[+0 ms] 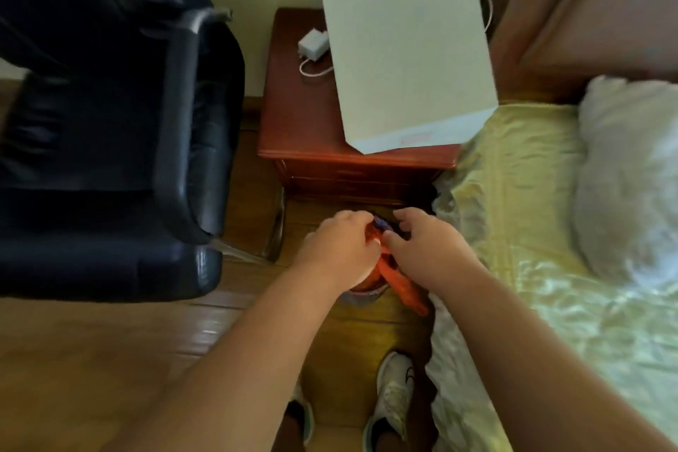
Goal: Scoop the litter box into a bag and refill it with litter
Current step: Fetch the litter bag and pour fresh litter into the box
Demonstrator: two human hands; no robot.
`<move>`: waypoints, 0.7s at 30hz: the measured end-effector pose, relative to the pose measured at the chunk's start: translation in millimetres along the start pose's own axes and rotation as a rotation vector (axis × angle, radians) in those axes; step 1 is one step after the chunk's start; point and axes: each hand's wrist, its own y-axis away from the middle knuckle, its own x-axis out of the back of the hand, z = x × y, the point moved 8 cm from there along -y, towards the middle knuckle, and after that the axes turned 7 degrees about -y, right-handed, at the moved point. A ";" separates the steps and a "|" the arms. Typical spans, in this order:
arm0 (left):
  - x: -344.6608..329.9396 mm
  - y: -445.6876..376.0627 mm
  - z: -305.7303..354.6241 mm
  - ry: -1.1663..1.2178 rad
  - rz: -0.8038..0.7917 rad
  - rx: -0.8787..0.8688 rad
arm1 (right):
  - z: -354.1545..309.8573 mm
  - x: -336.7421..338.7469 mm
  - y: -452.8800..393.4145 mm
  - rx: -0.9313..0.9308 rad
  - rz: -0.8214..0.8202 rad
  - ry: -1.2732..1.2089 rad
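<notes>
Left hand (339, 248) and right hand (427, 249), fingers curled, pinch the orange bag (405, 286) over the floor strip between nightstand (304, 125) front, bed (521, 231) edge and office chair (110, 176); open wooden floor (110, 349) lies leftward.

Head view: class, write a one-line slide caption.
Both hands, left hand and right hand, grip an orange bag on the floor before a wooden nightstand.
</notes>
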 end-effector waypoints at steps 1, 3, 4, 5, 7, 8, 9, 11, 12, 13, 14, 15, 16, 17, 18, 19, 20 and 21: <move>29.8 21.1 16.1 -0.005 0.011 -0.022 | -15.2 26.0 23.5 0.010 0.010 0.006; 90.6 65.0 47.5 -0.031 0.063 -0.061 | -45.1 79.7 69.9 0.043 0.036 0.021; 120.8 88.4 63.9 -0.051 0.104 -0.073 | -59.4 107.0 94.3 0.064 0.057 0.027; 150.1 110.6 81.2 -0.068 0.142 -0.084 | -72.8 134.8 119.0 0.083 0.082 0.029; 204.4 154.5 117.4 -0.089 0.219 -0.105 | -98.0 187.7 169.6 0.135 0.146 0.014; 230.0 175.2 135.3 -0.101 0.259 -0.119 | -110.3 212.7 194.3 0.163 0.177 0.001; 254.0 196.8 152.1 -0.113 0.289 -0.129 | -121.4 236.8 220.3 0.184 0.203 -0.012; 300.0 241.2 186.0 -0.140 0.369 -0.154 | -137.9 284.7 275.5 0.224 0.275 -0.014; 317.9 257.0 197.9 -0.154 0.399 -0.165 | -144.4 302.5 293.7 0.242 0.304 -0.008; 331.1 266.5 205.5 -0.169 0.415 -0.167 | -150.0 316.9 306.5 0.255 0.334 0.008; 346.4 280.2 216.5 -0.191 0.435 -0.173 | -155.6 334.5 323.7 0.269 0.365 0.038; 358.8 294.2 226.7 -0.221 0.441 -0.168 | -159.3 350.7 342.3 0.273 0.393 0.074; 369.4 307.3 237.7 -0.248 0.457 -0.173 | -160.9 366.0 358.5 0.278 0.425 0.097; 378.4 320.7 248.8 -0.262 0.469 -0.184 | -162.3 380.0 374.7 0.282 0.450 0.108; 386.7 333.0 259.1 -0.261 0.486 -0.198 | -161.6 393.0 390.1 0.282 0.476 0.103; 394.3 344.2 268.5 -0.249 0.507 -0.215 | -159.8 404.5 403.0 0.280 0.503 0.089; 400.3 354.5 277.3 -0.234 0.522 -0.232 | -158.4 414.0 414.7 0.283 0.524 0.078; 405.1 363.9 285.1 -0.225 0.534 -0.244 | -157.0 421.2 425.6 0.279 0.538 0.072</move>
